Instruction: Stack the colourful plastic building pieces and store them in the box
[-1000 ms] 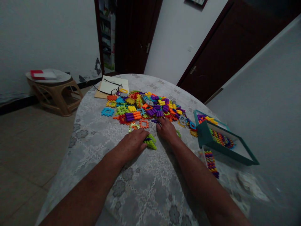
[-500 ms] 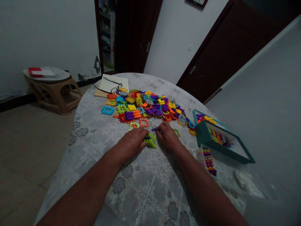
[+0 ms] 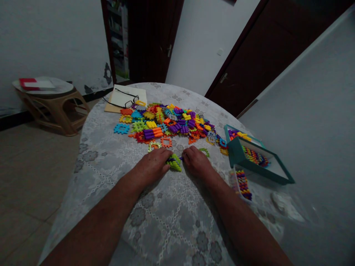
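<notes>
My left hand (image 3: 154,162) is closed around the edge of a cluster of lime-green plastic building pieces (image 3: 175,163), with a little purple showing beside its fingers. Just right of it, my right hand (image 3: 196,161) pinches a small purple piece (image 3: 181,159), mostly covered by the fingers. The purple tip is close to the green cluster; I cannot tell whether they touch. Beyond the left hand lie a pale green square frame (image 3: 151,147) and an orange square frame (image 3: 166,142). A green toothed piece (image 3: 205,151) lies behind the right hand.
A heap of coloured interlocking pieces (image 3: 177,123) spreads across the far tabletop (image 3: 166,225). Glasses (image 3: 129,103) rest on a notebook (image 3: 111,107) at the back left. At right stand a teal box (image 3: 235,155) and a clear tub (image 3: 235,179) of stacked pieces.
My right hand has brought the purple piece down and left, closer to the green cluster. The left hand keeps its hold. The whole view has shifted slightly.
</notes>
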A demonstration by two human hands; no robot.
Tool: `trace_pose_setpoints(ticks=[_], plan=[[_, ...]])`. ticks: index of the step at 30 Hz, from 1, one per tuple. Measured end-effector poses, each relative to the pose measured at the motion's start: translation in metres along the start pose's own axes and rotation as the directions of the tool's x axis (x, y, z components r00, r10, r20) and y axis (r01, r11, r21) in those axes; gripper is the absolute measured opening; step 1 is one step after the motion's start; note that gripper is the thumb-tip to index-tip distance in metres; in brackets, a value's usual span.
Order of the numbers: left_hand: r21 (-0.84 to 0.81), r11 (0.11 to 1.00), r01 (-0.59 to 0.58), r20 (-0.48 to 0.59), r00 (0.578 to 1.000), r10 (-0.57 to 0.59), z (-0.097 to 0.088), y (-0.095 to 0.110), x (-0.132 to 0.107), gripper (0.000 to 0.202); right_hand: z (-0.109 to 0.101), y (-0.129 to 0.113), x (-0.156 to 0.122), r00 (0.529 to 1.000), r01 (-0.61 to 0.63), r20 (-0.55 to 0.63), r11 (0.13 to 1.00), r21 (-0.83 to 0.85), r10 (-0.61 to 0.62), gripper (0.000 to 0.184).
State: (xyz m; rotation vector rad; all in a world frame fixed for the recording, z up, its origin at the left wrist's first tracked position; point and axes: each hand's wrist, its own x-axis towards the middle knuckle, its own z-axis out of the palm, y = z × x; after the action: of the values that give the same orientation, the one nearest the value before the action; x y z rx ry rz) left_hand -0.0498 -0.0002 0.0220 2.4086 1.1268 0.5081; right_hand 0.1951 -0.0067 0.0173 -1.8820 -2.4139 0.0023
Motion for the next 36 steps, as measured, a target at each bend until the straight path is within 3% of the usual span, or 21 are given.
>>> trace_pose_setpoints(ticks=[6,20,25,31,36], plan=[[0.019,1.000,-0.011,0.006,1.000,0.011,0.003,-0.004,0.002,0.034,-0.015,0.001,-0.019,0.995,0.094,0.016,0.990,0.106,-0.097,0.023],[0.015,0.999,-0.029,-0.033,0.999,0.029,0.013,-0.029,0.007,0.042,-0.002,0.006,-0.011,0.997,-0.061,0.055,0.998,-0.024,0.062,0.028],[0.055,0.998,-0.027,0.001,1.000,0.027,0.009,-0.024,0.005,0.039,-0.011,0.017,-0.025,0.999,0.031,0.002,0.986,0.164,-0.032,0.035],[0.041,0.999,-0.014,0.015,1.000,0.013,0.002,-0.012,0.004,0.040,-0.037,0.034,-0.057,0.976,0.186,0.049,0.935,0.303,-0.210,0.036],[0.029,0.999,-0.016,-0.002,1.000,0.017,0.006,-0.014,0.003,0.040,-0.021,0.023,-0.059,0.983,0.173,0.010,0.937,0.304,-0.185,0.026]])
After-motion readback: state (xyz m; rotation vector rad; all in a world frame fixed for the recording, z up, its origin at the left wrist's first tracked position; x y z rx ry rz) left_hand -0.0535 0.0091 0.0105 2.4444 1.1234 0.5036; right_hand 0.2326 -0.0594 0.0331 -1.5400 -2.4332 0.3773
